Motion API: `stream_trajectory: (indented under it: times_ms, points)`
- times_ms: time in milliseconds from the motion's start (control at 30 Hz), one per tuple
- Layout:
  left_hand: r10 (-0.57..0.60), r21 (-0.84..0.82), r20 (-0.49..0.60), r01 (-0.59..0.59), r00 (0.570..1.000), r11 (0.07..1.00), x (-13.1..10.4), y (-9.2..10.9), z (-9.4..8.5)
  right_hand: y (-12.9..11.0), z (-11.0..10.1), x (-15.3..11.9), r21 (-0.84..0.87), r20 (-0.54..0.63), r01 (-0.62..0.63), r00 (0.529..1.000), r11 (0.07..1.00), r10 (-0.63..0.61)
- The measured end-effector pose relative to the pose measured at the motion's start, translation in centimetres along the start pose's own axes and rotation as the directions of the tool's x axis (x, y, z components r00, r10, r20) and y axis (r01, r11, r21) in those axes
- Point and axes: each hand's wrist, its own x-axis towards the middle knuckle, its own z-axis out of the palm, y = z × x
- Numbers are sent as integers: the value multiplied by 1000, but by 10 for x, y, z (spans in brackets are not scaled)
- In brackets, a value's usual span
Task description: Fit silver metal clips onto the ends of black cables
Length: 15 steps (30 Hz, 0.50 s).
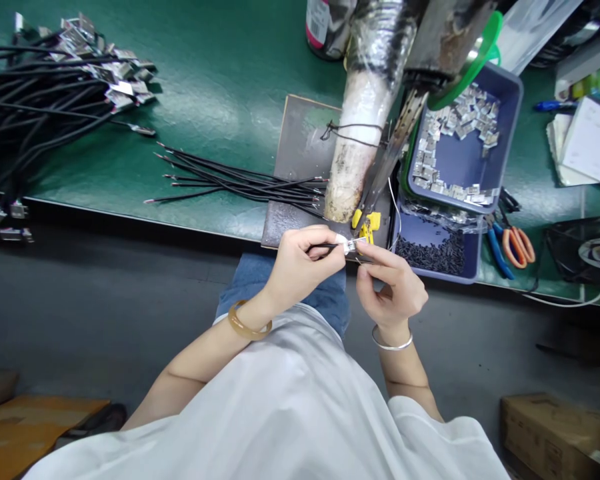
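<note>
At centre frame, the left hand (pixel 300 263) pinches a thin black cable (pixel 325 247) while the right hand (pixel 387 280) pinches a small metal connector (pixel 349 246) onto its tip — the fitting step, apparently. Next calls for seating it squarely. The cable lies horizontal, its end pointing right, just below the yellow clamp (pixel 366 225) on the green bench (pixel 220 100).

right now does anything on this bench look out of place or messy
Mostly orderly. One oddity: a few metal-tipped black cables hang over the green bench's front edge at far left. Both hands, left hand and right hand, pinch a small metal connector.
</note>
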Motion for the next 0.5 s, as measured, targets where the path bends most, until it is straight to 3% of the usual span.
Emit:
stream_trajectory:
  times_ms: [100, 233, 367, 500]
  points:
    - [164, 147, -8, -161, 986, 976, -2, -3, 1, 0, 0, 2, 38, 3, -70, 998, 997, 70]
    - [350, 299, 19, -339, 937, 892, -4, -7, 2, -4, -2, 10, -11, 55, -109, 992, 994, 110]
    - [355, 289, 17, -344, 935, 893, -4, -8, 2, -7, -3, 15, -13, 66, -133, 989, 991, 134]
    - [259, 217, 8, -254, 966, 942, -2, -5, 0, -7, -1, 15, -3, 69, -138, 988, 990, 138]
